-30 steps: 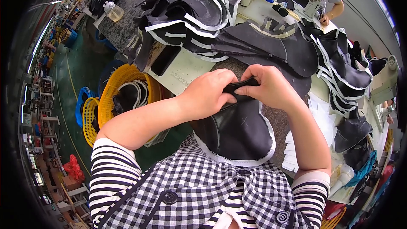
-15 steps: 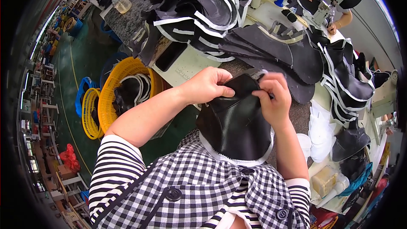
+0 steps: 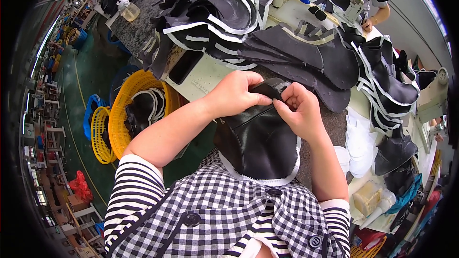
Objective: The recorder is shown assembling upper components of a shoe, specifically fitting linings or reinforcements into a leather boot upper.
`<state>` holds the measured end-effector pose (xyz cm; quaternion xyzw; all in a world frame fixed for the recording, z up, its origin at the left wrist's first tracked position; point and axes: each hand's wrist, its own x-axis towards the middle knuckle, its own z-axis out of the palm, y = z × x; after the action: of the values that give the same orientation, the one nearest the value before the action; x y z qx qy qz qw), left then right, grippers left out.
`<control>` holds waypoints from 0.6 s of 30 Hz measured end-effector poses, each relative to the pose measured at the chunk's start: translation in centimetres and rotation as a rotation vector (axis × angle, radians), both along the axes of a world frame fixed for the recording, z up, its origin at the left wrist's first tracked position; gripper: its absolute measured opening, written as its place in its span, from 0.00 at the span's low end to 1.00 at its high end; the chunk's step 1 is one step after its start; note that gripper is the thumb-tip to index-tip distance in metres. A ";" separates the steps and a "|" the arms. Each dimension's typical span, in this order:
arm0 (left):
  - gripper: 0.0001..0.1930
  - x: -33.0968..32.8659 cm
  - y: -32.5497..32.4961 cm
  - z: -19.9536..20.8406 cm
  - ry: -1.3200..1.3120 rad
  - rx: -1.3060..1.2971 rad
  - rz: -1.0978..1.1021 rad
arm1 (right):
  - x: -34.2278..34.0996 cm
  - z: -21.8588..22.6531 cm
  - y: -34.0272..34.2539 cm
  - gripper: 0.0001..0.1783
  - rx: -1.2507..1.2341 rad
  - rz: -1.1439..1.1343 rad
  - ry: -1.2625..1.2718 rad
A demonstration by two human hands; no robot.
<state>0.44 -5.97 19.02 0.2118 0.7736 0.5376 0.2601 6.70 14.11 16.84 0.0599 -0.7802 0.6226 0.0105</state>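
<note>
— Where is the black piece (image 3: 260, 141) you're working on?

— It hangs in front of your chest, just this side of the bench (image 3: 210, 74), its rounded lower edge trimmed in white and lying against your checked shirt (image 3: 229, 210). Its top edge is up between your two hands.

— And what are your hands doing?

— Your left hand (image 3: 234, 93) comes over the piece from the left, fingers (image 3: 258, 99) curled down and pinched on the folded top edge. Your right hand (image 3: 299, 110) meets it from the right, its fingers closed narrow on the same edge, thumb pressing the fold. The two sets of fingertips are nearly touching each other there.

— What lies past the piece on the bench?

— Right beyond your hands, a spread of flat dark pieces (image 3: 306, 52), overlapping. Further off and to the left of them, a heap of black pieces with white edging (image 3: 215, 14). A dark phone (image 3: 184, 67) lies on the bench just left of your left hand.

— And off the bench?

— Left of the piece, down on the green floor, a yellow basket (image 3: 119, 114) holds more black parts with white trim. To the right of the piece, a stack of white pieces (image 3: 361, 138) sits on the bench, with more black-and-white pieces (image 3: 387, 86) above them. At the far side of the bench another person (image 3: 377, 14) sits at a sewing machine (image 3: 356, 2).
</note>
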 end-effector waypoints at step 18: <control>0.10 0.9 0.1 1.9 -0.104 -0.016 -0.090 | -0.4 -0.6 -0.9 0.15 -0.350 -0.021 0.066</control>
<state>1.35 -5.88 20.92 0.2159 0.7530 0.5294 0.3257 6.28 13.19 16.23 0.0695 -0.6598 0.7463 0.0529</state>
